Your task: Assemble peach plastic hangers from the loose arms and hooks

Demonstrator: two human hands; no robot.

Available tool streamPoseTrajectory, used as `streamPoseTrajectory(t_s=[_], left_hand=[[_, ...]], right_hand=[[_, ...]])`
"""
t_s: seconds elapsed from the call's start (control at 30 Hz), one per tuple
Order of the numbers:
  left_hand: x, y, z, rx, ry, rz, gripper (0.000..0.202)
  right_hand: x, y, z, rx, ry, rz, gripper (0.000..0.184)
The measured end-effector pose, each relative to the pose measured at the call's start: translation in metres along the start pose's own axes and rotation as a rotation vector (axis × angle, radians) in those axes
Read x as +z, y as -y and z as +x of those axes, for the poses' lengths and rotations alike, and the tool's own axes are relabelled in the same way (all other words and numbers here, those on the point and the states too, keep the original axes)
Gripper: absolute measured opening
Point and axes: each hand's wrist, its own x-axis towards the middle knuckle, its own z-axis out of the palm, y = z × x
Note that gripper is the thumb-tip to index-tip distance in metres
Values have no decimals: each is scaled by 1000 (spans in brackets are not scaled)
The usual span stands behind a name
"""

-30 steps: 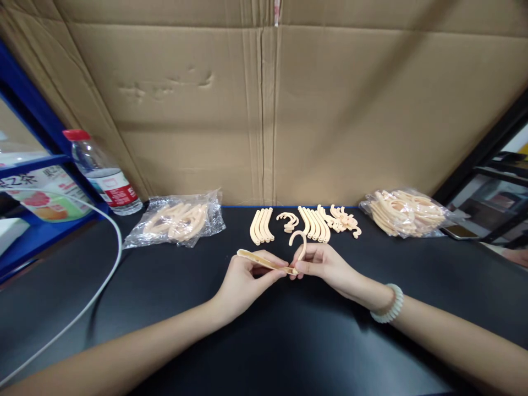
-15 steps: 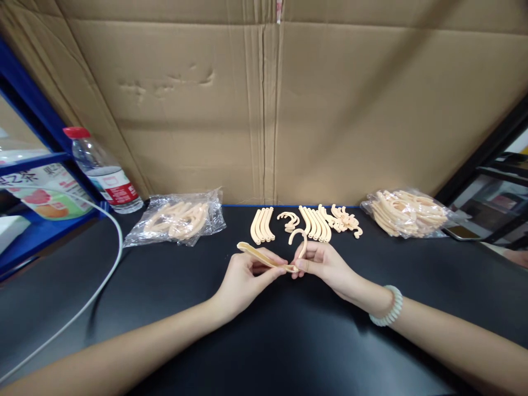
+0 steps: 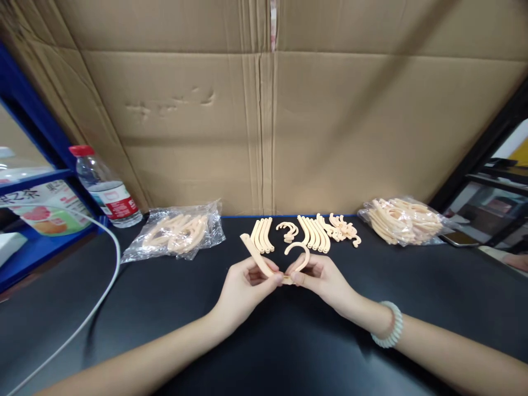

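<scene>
My left hand is closed on a beige plastic hanger arm, which slants up and to the left. Between thumb and fingers, my right hand pinches a beige hanger hook, its curve standing up. The lower ends of arm and hook meet between my fingertips; whether they are joined is hidden. Just behind my hands lie a row of hanger arms, a few loose hooks, a second row of arms and a pile of small curved pieces.
Clear bags of beige parts lie at left and right. A red-capped bottle stands by the blue shelf. A white cable crosses the black table. Cardboard rises behind; another person's hand shows at right.
The hanger arm has turned in my left hand, so its smooth outer face shows instead of its hollow side, and it points up more steeply. The view has tilted up slightly.
</scene>
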Motion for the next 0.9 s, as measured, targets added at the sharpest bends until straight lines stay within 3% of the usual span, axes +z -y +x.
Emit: streamPoseTrajectory(t_s=[0.23, 0.4, 0.5, 0.57, 0.63, 0.73, 0.8, 0.9], left_hand=[[2, 1, -1, -44, -84, -66, 33], [7, -1, -5, -44, 29, -121, 30], [5, -3, -5, -67, 26, -115, 34], [3, -4, -4, -92, -4, -120, 35], [2, -4, -2, -115, -29, -138, 35], [2, -5, -2, -139, -47, -166, 35], [2, -6, -2, -151, -41, -180, 35], [2, -6, -2, -151, -24, -200, 33]], right_hand=[[0, 0, -3, 13, -56, -84, 30], [2, -3, -3, 26, -6, -61, 28], [-6, -1, 2, -18, 2, -96, 35], [-18, 0, 7, -124, -61, -245, 32], [-34, 2, 13, -287, -119, -542, 26], [-53, 1, 22, -459, -48, -1049, 28], [-59, -3, 26, -461, 26, -1224, 32], [-60, -12, 29, -424, 52, -1262, 30]])
